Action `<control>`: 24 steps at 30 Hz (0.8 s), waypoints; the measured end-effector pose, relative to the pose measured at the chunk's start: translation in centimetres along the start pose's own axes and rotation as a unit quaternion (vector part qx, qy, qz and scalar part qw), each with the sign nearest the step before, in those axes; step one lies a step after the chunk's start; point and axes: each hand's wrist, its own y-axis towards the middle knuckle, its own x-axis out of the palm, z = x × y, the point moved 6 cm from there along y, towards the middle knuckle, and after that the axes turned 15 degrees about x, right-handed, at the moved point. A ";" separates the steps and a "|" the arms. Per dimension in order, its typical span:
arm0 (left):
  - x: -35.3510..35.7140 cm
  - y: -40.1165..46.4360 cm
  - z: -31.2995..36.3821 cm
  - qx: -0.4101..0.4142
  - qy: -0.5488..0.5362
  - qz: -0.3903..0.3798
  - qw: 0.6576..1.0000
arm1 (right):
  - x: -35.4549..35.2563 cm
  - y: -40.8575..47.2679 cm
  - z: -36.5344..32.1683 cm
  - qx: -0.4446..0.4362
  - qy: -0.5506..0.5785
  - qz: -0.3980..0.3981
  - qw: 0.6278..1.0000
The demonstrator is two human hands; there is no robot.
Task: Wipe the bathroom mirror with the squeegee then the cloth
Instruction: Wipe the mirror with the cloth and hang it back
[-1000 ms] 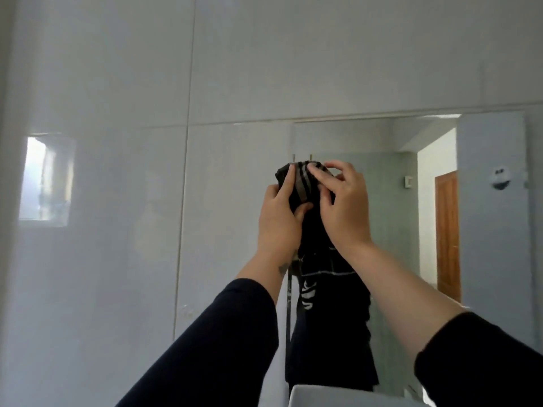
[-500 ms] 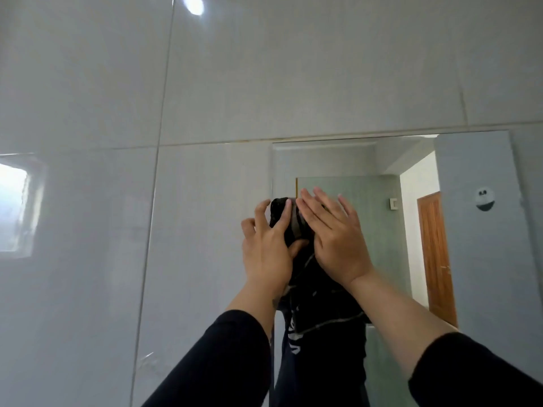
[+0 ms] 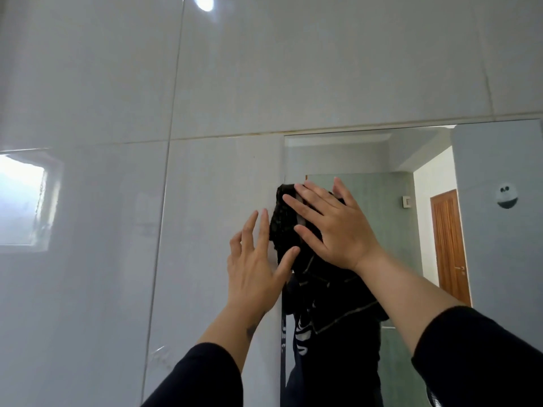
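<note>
The bathroom mirror [image 3: 382, 160] is set into the tiled wall, and its top left corner lies just above my hands. A dark cloth [image 3: 283, 227] with a pale stripe is bunched against the mirror's left edge. My right hand [image 3: 335, 227] lies flat on it with fingers spread, pressing it to the glass. My left hand [image 3: 255, 265] is beside the cloth on the tile, fingers apart, its thumb at the cloth's lower edge. The cloth's hanging part blends with my dark reflection below. No squeegee is in view.
Glossy grey wall tiles [image 3: 117, 83] fill the left and top, with a window's reflection [image 3: 20, 201] at far left. The mirror reflects a wooden door [image 3: 448, 245] and a round smiling-face sticker [image 3: 507, 196]. My dark sleeves cross the bottom.
My view has tilted up. Both hands slid the cloth left to the mirror's edge. My left hand came off the cloth onto the tile, and my right hand flattened over it.
</note>
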 end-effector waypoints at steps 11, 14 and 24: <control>0.7 -0.4 -0.8 -0.018 -0.020 -0.002 1.000 | 1.3 7.4 -0.4 0.096 -0.070 0.022 0.993; 1.3 0.0 0.0 0.000 -0.012 -0.006 1.000 | 1.2 8.6 0.0 0.106 -0.066 0.035 0.992; 2.3 -0.3 2.5 0.006 0.044 -0.042 0.998 | 0.2 7.2 3.1 0.129 -0.067 0.056 0.988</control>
